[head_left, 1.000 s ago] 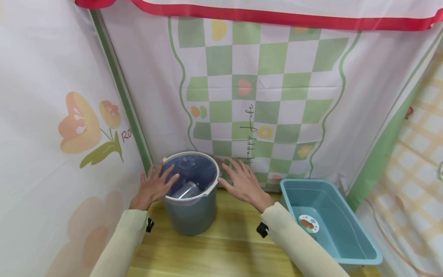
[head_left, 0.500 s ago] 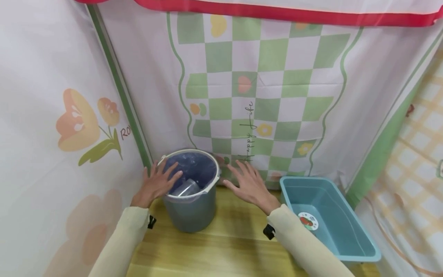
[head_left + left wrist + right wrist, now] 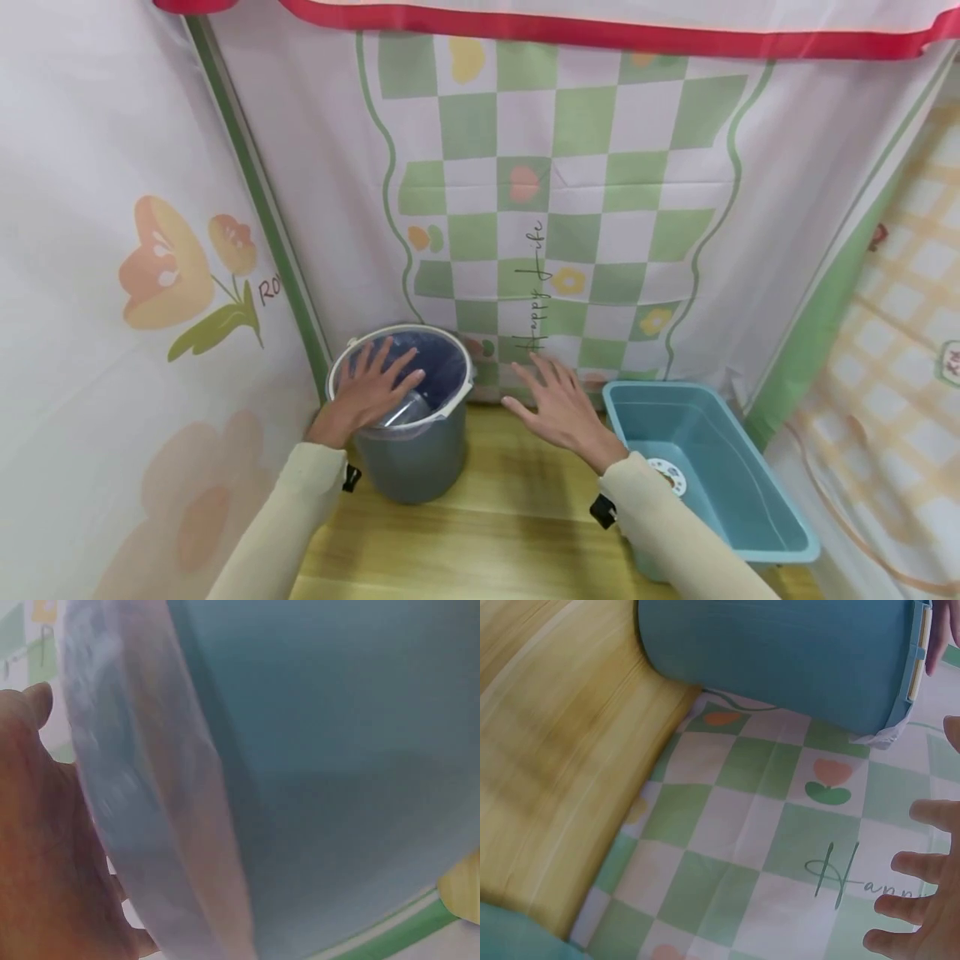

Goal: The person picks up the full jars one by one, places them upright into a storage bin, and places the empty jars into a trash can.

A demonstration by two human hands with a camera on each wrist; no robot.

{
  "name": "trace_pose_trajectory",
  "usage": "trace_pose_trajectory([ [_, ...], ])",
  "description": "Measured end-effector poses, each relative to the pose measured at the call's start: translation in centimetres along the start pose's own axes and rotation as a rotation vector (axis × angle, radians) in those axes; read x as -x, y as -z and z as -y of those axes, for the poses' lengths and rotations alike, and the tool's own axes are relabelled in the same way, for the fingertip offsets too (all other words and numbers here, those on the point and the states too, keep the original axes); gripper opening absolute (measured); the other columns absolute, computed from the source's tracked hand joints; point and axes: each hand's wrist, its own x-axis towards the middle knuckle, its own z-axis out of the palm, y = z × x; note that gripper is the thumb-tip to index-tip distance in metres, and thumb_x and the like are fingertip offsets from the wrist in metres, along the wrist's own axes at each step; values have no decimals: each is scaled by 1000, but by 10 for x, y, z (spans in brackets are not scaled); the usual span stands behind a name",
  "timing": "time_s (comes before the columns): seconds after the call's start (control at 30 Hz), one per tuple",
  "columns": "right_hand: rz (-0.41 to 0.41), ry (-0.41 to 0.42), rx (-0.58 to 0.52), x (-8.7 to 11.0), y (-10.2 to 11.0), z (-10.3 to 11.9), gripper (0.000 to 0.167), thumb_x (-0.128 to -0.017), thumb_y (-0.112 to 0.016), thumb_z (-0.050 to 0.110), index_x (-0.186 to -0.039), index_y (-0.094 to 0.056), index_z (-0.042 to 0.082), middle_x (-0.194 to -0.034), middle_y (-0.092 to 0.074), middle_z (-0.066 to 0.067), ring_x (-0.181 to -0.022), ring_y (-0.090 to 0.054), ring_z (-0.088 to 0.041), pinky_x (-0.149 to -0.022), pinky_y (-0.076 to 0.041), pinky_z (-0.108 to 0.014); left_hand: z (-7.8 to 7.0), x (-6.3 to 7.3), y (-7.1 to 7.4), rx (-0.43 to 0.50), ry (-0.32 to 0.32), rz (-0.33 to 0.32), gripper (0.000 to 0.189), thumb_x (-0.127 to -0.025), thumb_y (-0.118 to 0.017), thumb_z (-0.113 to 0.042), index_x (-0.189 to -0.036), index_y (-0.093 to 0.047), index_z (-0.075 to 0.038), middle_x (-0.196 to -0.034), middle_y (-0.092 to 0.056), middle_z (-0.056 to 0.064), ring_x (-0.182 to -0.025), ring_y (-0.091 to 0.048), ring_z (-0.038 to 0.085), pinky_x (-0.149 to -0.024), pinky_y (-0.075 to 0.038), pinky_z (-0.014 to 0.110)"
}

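Note:
A grey-blue bucket (image 3: 411,467) with a white rim and a clear plastic liner bag (image 3: 112,750) stands at the left of the table. Inside it lies a clear plastic cup (image 3: 408,410), partly hidden by my left hand. My left hand (image 3: 363,392) is spread over the bucket's near-left rim, palm down, fingers over the opening. To the right of the bucket, my right hand (image 3: 558,408) hovers with fingers spread and nothing in them. In the right wrist view its fingers (image 3: 922,866) show in front of the checkered curtain, apart from the bucket.
A blue rectangular basin (image 3: 720,492) with a round sticker (image 3: 667,475) inside stands at the right, partly behind my right sleeve. The wooden table (image 3: 495,533) meets a checkered curtain (image 3: 570,192) at the back. Another curtain (image 3: 180,375) hangs close at the left.
My left hand has moved right, further over the bucket's opening. My right hand has drifted right, away from the bucket. The bucket and basin stay in place.

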Motion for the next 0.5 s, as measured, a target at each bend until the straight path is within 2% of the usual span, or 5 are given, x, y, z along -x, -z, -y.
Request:
trace_pose_trajectory([
  [0.23,1,-29,37,11,2,-12,74,-109,-50,65,-171,-39,26,-179,-28,-18,-162,-29,-52,-129,-22,-75,-33,-4,-3,-29,-50,19,72,-111,-27,-73,-174,-26,-39,-186,-5,8,-170,-1,46,-130,3,78],
  [0.5,-11,-39,57,24,5,-23,75,-109,-53,64,-171,-40,23,-179,-28,-18,-162,-28,-52,-128,-21,-76,-74,-1,-9,-65,-126,27,70,-111,-30,-73,-173,-28,-41,-186,-7,4,-171,-2,42,-132,-1,75],
])
